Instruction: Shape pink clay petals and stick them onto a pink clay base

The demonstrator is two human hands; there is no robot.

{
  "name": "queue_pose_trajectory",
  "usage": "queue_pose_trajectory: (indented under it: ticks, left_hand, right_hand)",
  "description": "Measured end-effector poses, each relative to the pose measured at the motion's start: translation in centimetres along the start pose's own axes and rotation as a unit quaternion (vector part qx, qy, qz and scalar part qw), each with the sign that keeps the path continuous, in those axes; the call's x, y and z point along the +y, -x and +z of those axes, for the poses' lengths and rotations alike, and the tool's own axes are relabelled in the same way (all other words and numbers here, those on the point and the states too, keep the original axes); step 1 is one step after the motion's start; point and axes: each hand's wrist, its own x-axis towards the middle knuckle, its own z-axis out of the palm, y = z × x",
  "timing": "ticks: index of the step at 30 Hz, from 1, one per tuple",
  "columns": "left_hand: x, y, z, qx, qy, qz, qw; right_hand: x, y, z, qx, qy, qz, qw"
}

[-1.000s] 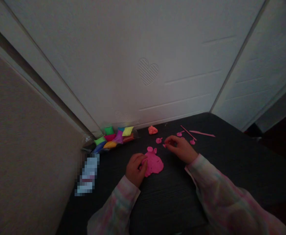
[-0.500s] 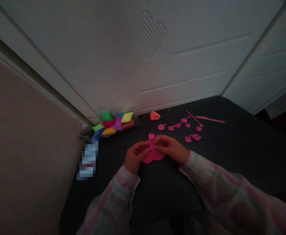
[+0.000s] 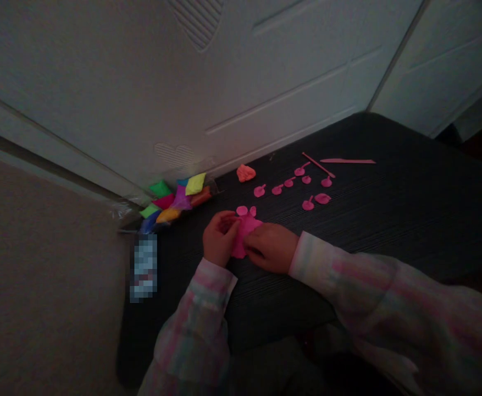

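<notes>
A flat, uneven sheet of pink clay (image 3: pixel 248 224) lies on the dark table between my hands. My left hand (image 3: pixel 219 239) is at its left edge, fingers curled and thumb near the forefinger; whatever is between them is hidden. My right hand (image 3: pixel 274 247) is closed at the lower right edge, its fingertips pressed together on the pink clay. Just beyond the sheet are two small pink clay discs (image 3: pixel 242 210). Farther right lie several small pink clay pieces (image 3: pixel 308 204), rounded with short stems.
Colourful clay packets (image 3: pixel 181 199) sit in a clear plastic tray at the back left. An orange clay lump (image 3: pixel 246 173) is by the white panel (image 3: pixel 265 99). Two pink modelling tools (image 3: pixel 348 161) lie far right. A blurred-out item (image 3: pixel 144 267) is on the left edge.
My right hand has moved from beside my left fingertips to the sheet's lower right edge, uncovering more of the sheet. My left hand stays at the left edge. The view has shifted and tilted.
</notes>
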Motion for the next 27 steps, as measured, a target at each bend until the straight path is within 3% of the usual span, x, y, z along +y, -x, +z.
queue_pose_trajectory:
  ticks: [8,16,27]
  left_hand:
    - [-0.4,-0.7,0.3,0.018,-0.122,0.036,0.992]
    - [-0.3,-1.0,1.0,0.008,-0.107,-0.003,0.994]
    - [-0.2,-0.8,1.4,0.009,-0.145,-0.002,0.989]
  right_hand:
    - [0.3,-0.1,0.3,0.004,0.016,-0.001,1.000]
    - [0.4,-0.2,0.4,0.007,0.017,0.000,1.000]
    - [0.4,-0.2,0.4,0.014,0.013,0.002,1.000]
